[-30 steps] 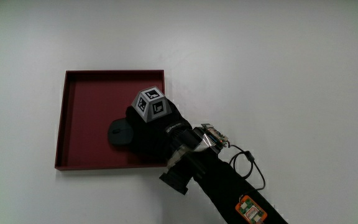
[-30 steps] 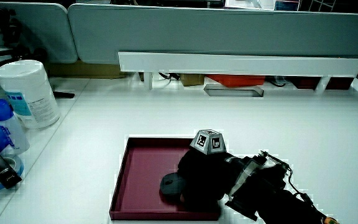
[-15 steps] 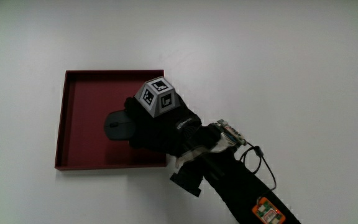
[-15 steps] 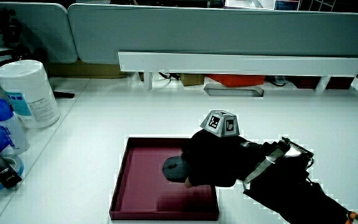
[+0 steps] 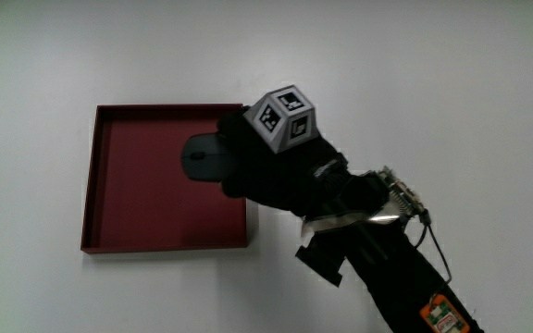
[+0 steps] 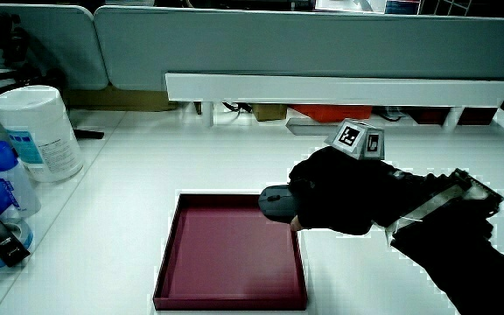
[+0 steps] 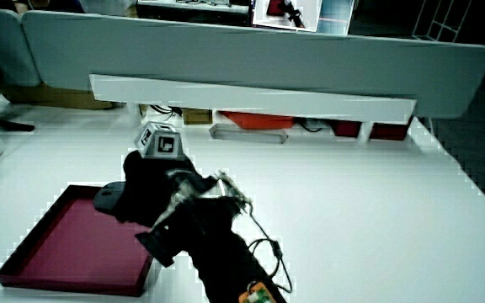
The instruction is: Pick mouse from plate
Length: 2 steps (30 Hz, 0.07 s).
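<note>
The mouse point(image 5: 201, 157) is dark grey and rounded, lying roughly level with its body gripped at the 3 o'clock end by the black-gloved hand point(image 5: 271, 171); in a side view point(image 6: 277, 202) it hangs clear above the plate floor rather than resting on it. The plate point(image 5: 118, 208) is a square, dark red, shallow tray with a low raised rim, flat on the white table, and in the main view the mouse sits over its 1 o'clock part, close to the rim corner.
</note>
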Tool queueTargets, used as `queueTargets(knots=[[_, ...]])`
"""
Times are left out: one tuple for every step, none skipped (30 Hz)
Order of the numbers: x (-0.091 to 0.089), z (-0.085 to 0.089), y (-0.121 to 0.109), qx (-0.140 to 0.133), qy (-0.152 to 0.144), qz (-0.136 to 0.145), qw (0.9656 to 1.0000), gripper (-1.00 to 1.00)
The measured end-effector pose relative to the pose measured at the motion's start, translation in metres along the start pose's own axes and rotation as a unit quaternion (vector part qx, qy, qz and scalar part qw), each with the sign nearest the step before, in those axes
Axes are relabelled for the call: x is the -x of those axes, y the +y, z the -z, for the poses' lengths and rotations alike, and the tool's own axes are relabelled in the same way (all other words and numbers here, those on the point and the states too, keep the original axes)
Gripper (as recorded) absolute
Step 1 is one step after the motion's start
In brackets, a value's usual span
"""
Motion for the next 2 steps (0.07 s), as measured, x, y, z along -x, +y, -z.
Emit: queueTargets(knots=[[-0.0056,-0.0006,-0.0003,0.002,0.004,0.004,1.0,1.0],[-0.0081,-0.005,-0.003,-0.002,0.025,-0.002,0.9997,1.0]])
